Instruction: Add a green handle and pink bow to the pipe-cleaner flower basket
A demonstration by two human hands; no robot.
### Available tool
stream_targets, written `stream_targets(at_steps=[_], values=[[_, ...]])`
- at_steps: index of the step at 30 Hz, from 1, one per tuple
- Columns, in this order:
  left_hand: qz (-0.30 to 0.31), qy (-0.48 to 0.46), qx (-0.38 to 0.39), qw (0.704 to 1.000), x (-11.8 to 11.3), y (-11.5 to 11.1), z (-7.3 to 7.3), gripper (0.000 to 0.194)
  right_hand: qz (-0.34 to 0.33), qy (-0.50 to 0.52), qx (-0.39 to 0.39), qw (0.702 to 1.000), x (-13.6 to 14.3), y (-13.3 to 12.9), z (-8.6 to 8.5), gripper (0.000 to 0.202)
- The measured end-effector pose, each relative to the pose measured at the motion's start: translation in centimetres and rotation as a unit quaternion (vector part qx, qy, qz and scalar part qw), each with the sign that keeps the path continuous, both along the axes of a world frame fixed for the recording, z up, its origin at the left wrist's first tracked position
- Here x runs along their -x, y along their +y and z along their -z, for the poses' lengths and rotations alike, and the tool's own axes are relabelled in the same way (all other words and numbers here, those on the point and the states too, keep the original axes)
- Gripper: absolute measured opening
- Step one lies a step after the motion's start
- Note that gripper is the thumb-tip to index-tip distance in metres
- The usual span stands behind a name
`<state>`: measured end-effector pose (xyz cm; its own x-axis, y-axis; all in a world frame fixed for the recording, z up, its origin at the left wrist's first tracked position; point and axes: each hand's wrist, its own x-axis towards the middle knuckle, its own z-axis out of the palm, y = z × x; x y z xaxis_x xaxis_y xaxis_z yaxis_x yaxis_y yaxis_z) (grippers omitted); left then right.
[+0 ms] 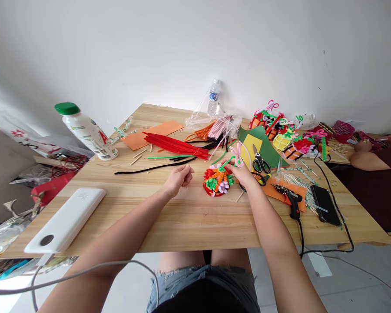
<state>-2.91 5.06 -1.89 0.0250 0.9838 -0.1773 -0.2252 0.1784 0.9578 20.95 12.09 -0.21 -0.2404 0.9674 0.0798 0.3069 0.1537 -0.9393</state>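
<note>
The right hand pinches a pink pipe-cleaner flower at two o'clock of the small pipe-cleaner flower basket, mid-desk. The left hand hovers at nine o'clock of the basket, loosely curled, holding nothing. The basket looks light, soft and easily bent; steady it by its red base, not the blooms.

Wood table w/ pipe cleaners, scissors, glue gun, phone, bottle.
</note>
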Motion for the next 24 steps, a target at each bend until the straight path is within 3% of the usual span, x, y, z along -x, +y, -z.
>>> stream_targets(at_steps=[3,6,11,13,16,19,24], values=[[0.081,0.120,-0.040,0.989,0.1,0.1,0.8,0.025,-0.001,0.007,-0.002,1.000,0.0,-0.1,-0.2,0.022],[0.170,0.236,-0.116,0.950,0.3,0.0,1.2,0.029,-0.008,0.003,0.010,1.000,-0.1,-0.2,-0.3,0.022],[0.221,0.530,-0.215,0.790,0.5,-0.1,1.4,0.018,0.000,0.012,0.020,1.000,0.0,-0.1,-0.2,0.025],[0.211,0.583,-0.202,0.758,0.4,-0.1,1.5,0.017,0.001,0.014,0.021,1.000,0.1,-0.1,-0.1,0.025],[0.163,0.616,-0.176,0.751,0.2,-0.1,1.4,0.026,-0.002,0.007,0.019,1.000,0.1,-0.2,-0.1,0.024],[0.110,0.604,-0.182,0.768,0.3,0.0,1.5,0.030,-0.007,0.002,0.016,1.000,-0.1,-0.2,-0.3,0.025],[0.110,0.540,-0.278,0.787,0.6,0.4,2.5,0.029,-0.053,0.036,0.031,0.997,-0.7,-0.2,-0.8,0.030]])
